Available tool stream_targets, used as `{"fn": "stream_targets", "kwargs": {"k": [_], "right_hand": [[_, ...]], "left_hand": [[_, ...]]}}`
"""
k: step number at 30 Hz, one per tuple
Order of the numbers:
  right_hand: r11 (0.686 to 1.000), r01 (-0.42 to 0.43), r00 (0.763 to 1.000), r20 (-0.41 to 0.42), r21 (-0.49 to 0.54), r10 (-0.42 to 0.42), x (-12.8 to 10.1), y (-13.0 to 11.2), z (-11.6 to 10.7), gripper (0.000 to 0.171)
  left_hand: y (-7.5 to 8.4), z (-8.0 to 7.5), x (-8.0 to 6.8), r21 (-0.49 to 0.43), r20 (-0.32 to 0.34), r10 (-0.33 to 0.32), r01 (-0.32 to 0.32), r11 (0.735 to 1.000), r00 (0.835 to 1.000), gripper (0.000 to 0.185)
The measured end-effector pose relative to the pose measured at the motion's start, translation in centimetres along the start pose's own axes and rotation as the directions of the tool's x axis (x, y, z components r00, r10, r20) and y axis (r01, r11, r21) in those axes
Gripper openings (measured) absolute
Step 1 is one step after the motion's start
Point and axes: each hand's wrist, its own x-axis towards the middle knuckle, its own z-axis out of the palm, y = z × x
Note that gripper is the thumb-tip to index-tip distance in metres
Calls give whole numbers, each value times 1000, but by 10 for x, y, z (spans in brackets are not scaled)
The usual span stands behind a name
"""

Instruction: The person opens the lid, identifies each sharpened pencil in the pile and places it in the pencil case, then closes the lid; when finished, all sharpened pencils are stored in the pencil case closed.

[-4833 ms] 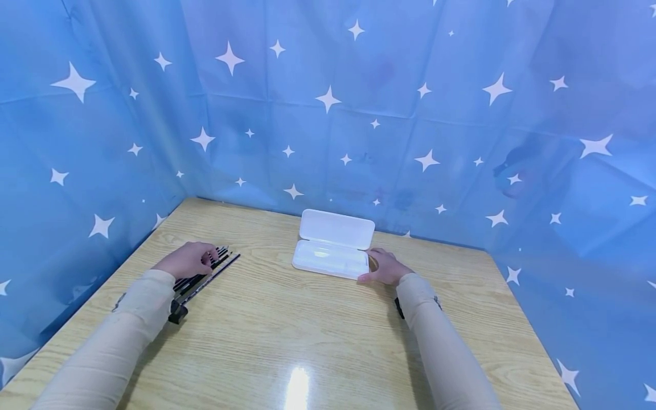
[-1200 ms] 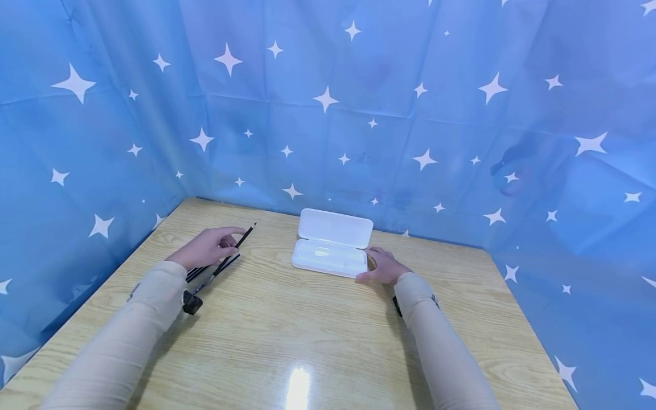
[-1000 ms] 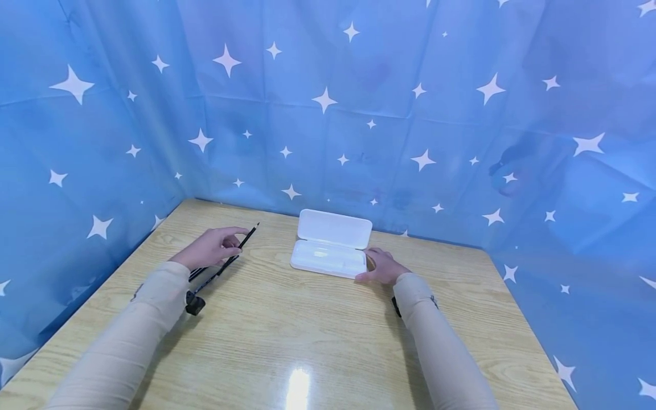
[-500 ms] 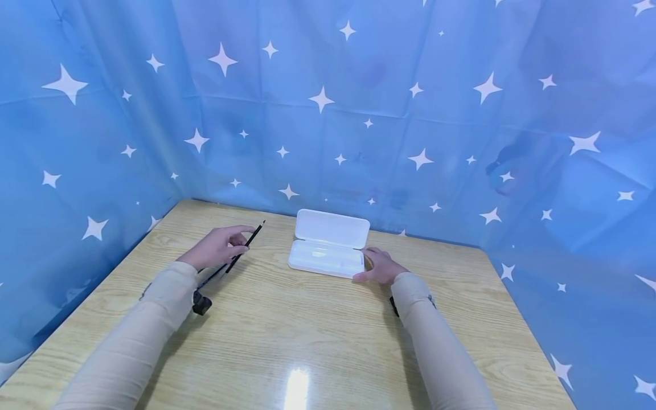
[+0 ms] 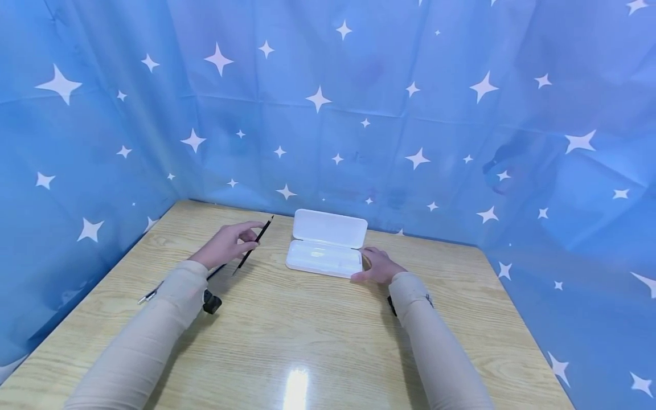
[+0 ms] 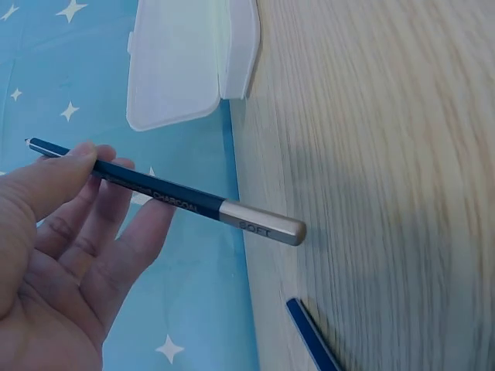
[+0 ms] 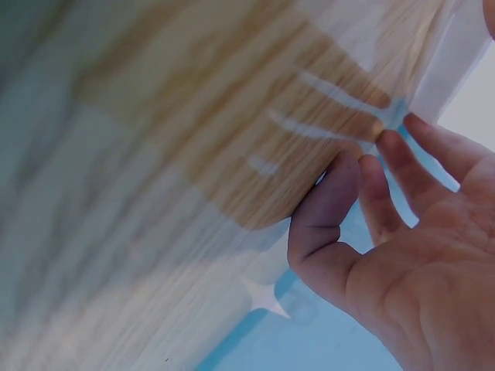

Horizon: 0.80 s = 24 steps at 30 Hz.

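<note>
My left hand (image 5: 225,246) pinches a dark charcoal pencil (image 6: 189,199) between thumb and fingers, over the table left of the case. Its sharpened tip points away from me; the silver-coloured end, marked SOFT, is nearer. A white pencil case (image 5: 324,259) lies open, its lid (image 5: 329,228) tilted back towards the curtain, with no pencil inside. My right hand (image 5: 379,266) holds the case's right end, thumb at the front corner and fingers further back. More pencils lie under my left forearm, mostly hidden; one dark pencil (image 6: 313,336) shows in the left wrist view.
The wooden table (image 5: 328,336) ends at a blue curtain (image 5: 328,125) with white stars at the back and sides. Pencil ends (image 5: 147,297) stick out left of the left sleeve. A black wrist camera (image 5: 212,302) sits under the left wrist.
My left hand has picked the charcoal pencil out of the group on the left and carried it right, towards the case. The right hand has stayed at the case's end.
</note>
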Motion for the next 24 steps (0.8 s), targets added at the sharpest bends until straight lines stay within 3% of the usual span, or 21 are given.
{"fn": "stream_targets", "kwargs": {"k": [12, 24], "right_hand": [[1000, 1, 1000, 4, -15, -1, 1, 1, 0, 96], [1000, -6, 1000, 6, -21, 6, 1, -1, -1, 96]], "left_hand": [[6, 13, 16, 3, -29, 50, -49, 999, 998, 52], [11, 25, 35, 3, -102, 104, -104, 995, 989, 53]]}}
